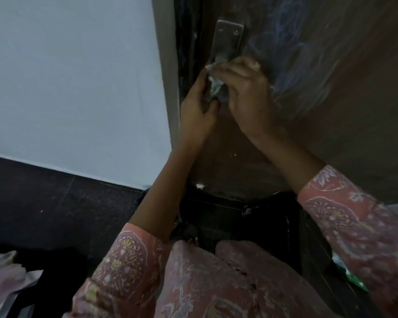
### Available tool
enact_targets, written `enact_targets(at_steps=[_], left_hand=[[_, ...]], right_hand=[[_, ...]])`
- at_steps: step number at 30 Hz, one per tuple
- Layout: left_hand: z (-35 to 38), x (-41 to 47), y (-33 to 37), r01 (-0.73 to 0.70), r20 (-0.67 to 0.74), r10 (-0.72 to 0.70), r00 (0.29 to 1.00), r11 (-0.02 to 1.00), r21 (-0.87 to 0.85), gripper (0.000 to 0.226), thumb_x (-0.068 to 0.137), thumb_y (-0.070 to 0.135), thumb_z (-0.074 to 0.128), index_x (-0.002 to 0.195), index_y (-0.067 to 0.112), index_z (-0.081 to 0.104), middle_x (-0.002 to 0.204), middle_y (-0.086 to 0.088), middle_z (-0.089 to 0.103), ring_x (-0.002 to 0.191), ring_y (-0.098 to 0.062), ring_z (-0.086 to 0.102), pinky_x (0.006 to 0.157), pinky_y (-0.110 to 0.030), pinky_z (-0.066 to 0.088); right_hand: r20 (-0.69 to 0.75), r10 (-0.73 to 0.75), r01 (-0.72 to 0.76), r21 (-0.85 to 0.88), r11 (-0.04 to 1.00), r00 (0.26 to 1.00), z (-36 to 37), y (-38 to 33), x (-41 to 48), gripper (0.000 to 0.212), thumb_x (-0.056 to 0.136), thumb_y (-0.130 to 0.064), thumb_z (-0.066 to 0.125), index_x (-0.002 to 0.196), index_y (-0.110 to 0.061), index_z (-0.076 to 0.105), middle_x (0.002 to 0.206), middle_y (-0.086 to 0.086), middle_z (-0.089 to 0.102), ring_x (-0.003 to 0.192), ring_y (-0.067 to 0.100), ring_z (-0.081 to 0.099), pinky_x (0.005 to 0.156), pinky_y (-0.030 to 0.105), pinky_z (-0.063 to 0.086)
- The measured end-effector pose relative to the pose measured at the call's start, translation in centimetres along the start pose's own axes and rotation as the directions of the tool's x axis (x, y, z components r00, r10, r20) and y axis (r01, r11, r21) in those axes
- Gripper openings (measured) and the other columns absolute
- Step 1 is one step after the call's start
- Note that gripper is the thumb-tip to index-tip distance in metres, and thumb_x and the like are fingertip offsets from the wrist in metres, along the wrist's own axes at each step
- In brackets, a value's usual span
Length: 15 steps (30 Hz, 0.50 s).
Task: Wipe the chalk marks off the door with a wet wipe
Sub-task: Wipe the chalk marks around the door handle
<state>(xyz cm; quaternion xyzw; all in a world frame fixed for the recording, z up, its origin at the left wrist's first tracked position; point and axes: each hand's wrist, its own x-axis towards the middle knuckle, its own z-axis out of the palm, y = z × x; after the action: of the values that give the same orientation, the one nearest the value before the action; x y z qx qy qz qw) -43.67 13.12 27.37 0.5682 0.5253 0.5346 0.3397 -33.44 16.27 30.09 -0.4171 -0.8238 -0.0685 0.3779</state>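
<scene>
A dark brown door (345,72) fills the upper right, streaked with pale blue-white chalk marks (292,42). A metal handle plate (228,40) is fixed near the door's left edge. Just below that plate I hold a crumpled, greyish wet wipe (214,84) between both hands. My left hand (198,106) pinches its lower left part. My right hand (246,92) grips its upper right part, fingers curled over it and close to the door. Most of the wipe is hidden by my fingers.
A pale wall (74,83) stands to the left of the door frame (168,65). Dark floor (55,203) runs below it. A green-and-white packet (347,274) lies at the lower right by my sleeve. Some cloth (2,278) lies at the lower left.
</scene>
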Motion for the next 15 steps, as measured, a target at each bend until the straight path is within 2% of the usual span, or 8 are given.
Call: enact_targets(at_steps=[3,6,8,10,12,15], left_hand=[[-0.5,0.5,0.4,-0.132,0.016,0.132,0.991,0.991,0.024,0.062,0.086,-0.011,0.044,0.145,-0.001,0.028,0.143,-0.016,0.045,0.132,-0.024,0.045,0.111,-0.037,0.037],[-0.8,1.0,0.7,-0.301,-0.047,0.311,0.949,0.942,0.15,0.061,0.082,-0.015,0.044,0.141,-0.006,0.032,0.145,-0.02,0.041,0.134,-0.03,0.042,0.112,-0.04,0.035],[-1.0,1.5,0.9,-0.407,-0.099,0.441,0.892,0.879,0.248,0.061,0.081,-0.019,0.046,0.14,-0.007,0.035,0.146,-0.02,0.038,0.137,-0.028,0.037,0.115,-0.037,0.031],[-1.4,2.0,1.1,-0.502,-0.113,0.568,0.815,0.791,0.351,0.061,0.081,-0.02,0.048,0.139,-0.007,0.036,0.148,-0.019,0.034,0.139,-0.027,0.033,0.115,-0.041,0.03],[-1.8,2.7,1.1,-0.537,-0.111,0.663,0.741,0.683,0.495,0.063,0.081,-0.018,0.053,0.14,-0.003,0.036,0.148,-0.015,0.032,0.14,-0.028,0.03,0.116,-0.046,0.028],[-2.4,3.4,1.1,-0.468,-0.146,0.734,0.663,0.559,0.685,0.065,0.082,-0.012,0.06,0.14,-0.003,0.034,0.147,-0.017,0.031,0.14,-0.034,0.022,0.121,-0.039,0.01]], right_hand=[[0.008,0.031,-0.032,0.044,0.999,0.999,-1.4,1.4,-0.1,0.028,0.078,0.017,0.055,0.098,0.006,0.071,0.097,0.02,0.071,0.09,0.034,0.064,0.082,0.024,0.04],[0.043,0.014,-0.017,0.062,0.998,0.999,-1.5,1.9,0.9,0.025,0.075,0.011,0.054,0.094,0.008,0.071,0.094,0.022,0.071,0.086,0.036,0.066,0.08,0.027,0.043],[0.117,0.002,-0.012,0.079,0.997,0.993,-0.7,1.4,2.0,0.023,0.079,0.004,0.056,0.096,0.009,0.07,0.1,0.025,0.068,0.094,0.039,0.062,0.087,0.034,0.048],[0.192,0.049,-0.067,0.09,0.994,0.98,-0.2,1.3,2.5,0.022,0.083,0.006,0.055,0.1,0.009,0.068,0.103,0.027,0.065,0.099,0.04,0.058,0.09,0.044,0.048],[0.23,0.072,-0.093,0.079,0.993,0.97,-0.3,1.3,2.2,0.026,0.082,0.013,0.055,0.105,0.008,0.066,0.105,0.027,0.063,0.1,0.04,0.056,0.088,0.048,0.048],[0.187,-0.046,0.024,0.117,0.993,0.981,-0.9,1.5,0.8,0.026,0.074,0.015,0.065,0.099,0.01,0.068,0.101,0.026,0.067,0.095,0.037,0.063,0.087,0.036,0.052]])
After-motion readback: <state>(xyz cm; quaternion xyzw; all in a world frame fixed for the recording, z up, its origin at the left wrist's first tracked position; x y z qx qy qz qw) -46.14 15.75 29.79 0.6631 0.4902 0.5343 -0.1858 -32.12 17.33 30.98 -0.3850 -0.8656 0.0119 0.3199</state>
